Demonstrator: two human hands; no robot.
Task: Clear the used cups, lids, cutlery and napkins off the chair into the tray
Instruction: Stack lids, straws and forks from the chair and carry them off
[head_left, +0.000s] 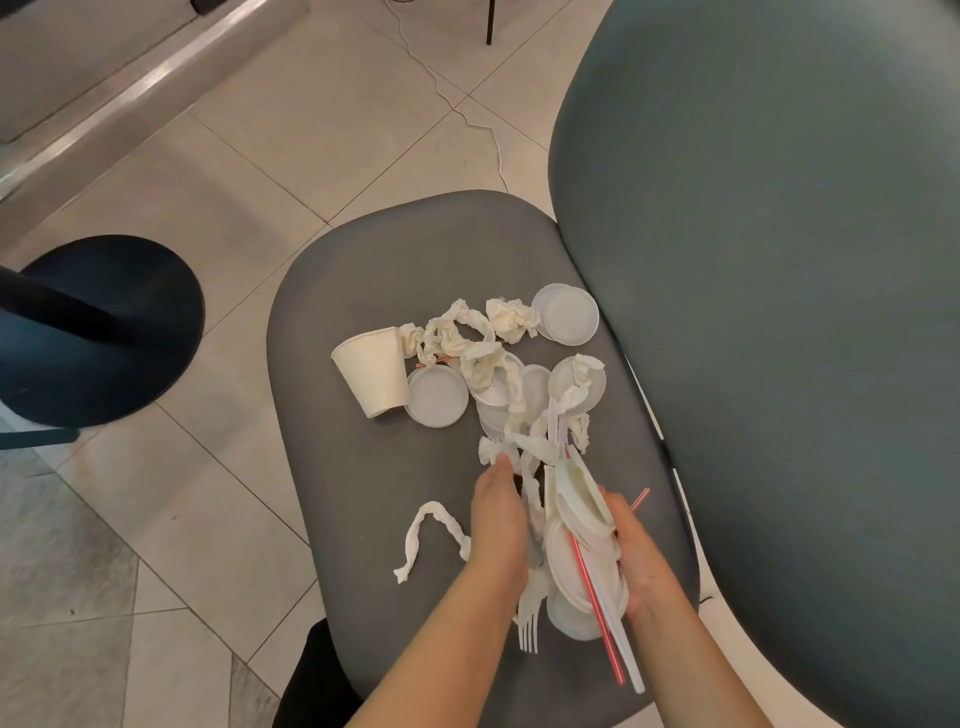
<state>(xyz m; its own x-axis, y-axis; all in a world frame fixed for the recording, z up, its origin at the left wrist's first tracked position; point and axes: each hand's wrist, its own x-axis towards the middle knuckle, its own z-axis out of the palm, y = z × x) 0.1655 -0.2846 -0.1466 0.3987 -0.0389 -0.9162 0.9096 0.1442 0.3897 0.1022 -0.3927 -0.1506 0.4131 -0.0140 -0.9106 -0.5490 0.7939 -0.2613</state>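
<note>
On the grey chair seat (363, 499) lies a heap of used things. A white paper cup (371, 371) lies on its side at the left, with a plastic lid (437, 396) beside it. Crumpled napkins (452, 332) trail across more lids (566, 314). One twisted napkin (431, 535) lies apart at the near left. My right hand (636, 556) grips a stack of lids (576, 525) with red and white straws (605, 629). My left hand (498, 512) presses against the pile's left side, fingers among the napkins. A white fork (529, 623) sticks out below. No tray is in view.
The chair's tall grey backrest (779, 338) fills the right side. A black round table base (98, 327) stands on the tiled floor at the left. A white cable (467, 114) runs across the tiles beyond the seat.
</note>
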